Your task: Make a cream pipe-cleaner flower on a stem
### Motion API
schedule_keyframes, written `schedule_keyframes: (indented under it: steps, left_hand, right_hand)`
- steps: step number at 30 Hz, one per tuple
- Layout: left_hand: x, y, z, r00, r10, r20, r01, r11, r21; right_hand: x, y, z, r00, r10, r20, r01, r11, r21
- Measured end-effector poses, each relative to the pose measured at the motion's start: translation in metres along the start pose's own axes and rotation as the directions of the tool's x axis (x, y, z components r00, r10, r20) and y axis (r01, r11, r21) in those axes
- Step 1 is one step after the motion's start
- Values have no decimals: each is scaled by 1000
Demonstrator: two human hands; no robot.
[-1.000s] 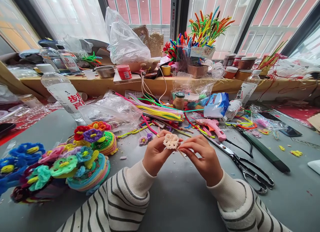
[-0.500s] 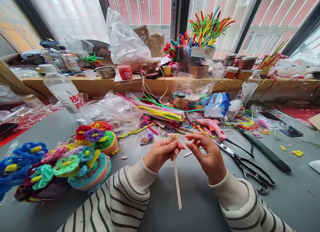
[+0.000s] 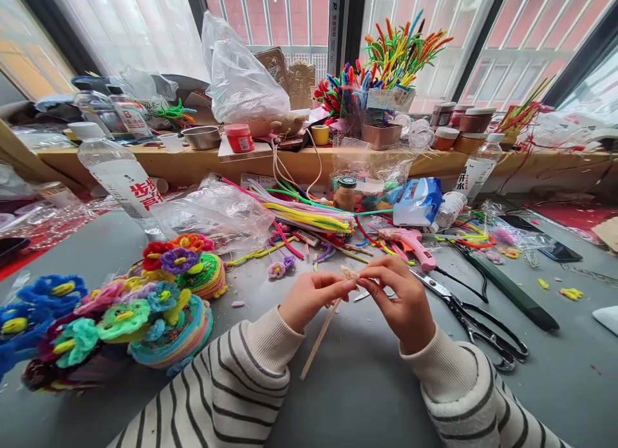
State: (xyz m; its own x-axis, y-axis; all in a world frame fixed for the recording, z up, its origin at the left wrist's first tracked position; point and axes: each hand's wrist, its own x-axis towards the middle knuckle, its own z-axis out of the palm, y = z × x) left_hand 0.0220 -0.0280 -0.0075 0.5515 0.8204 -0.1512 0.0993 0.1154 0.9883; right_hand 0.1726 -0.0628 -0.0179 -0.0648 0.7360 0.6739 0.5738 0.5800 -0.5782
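A cream-coloured pipe cleaner hangs down and to the left from between my hands, its upper end bunched into a small curled shape. My left hand pinches it between thumb and fingers. The fingertips of my right hand are closed on the bunched end, touching the left fingertips. Behind the hands lie a pink and purple pipe-cleaner flower pair. Black-handled scissors rest on the grey table just right of my right hand. The fingers hide part of the curled end.
Pipe-cleaner flower pots crowd the left. A pink glue gun, a bundle of pipe cleaners and a small jar lie ahead. A dark green long tool is at the right. Bottles stand behind.
My right hand has moved in from beside the left and closed on the curled end. The loose tail of the pipe cleaner has swung to the left.
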Motion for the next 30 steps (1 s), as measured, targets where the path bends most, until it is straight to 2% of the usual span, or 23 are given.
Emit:
schedule_keyframes:
  steps: [3, 10, 18, 24, 30]
  left_hand:
    - [0, 0, 0, 996, 78, -40, -72, 989, 130]
    - [-1, -3, -1, 977, 213, -8, -201, 933, 299]
    - [-2, -3, -2, 988, 151, 38, -155, 932, 329]
    - [-2, 0, 0, 984, 177, 24, -172, 904, 390]
    - [-1, -4, 0, 985, 171, 7, -161, 909, 386]
  right_hand:
    - [1, 2, -1, 999, -53, 9, 53, 997, -47]
    - [3, 5, -4, 990, -122, 68, 126, 991, -50]
    - [7, 9, -10, 982, -65, 180, 64, 998, 15]
    - [4, 12, -8, 982, -110, 154, 107, 994, 25]
    - [2, 12, -4, 983, -97, 158, 94, 995, 22]
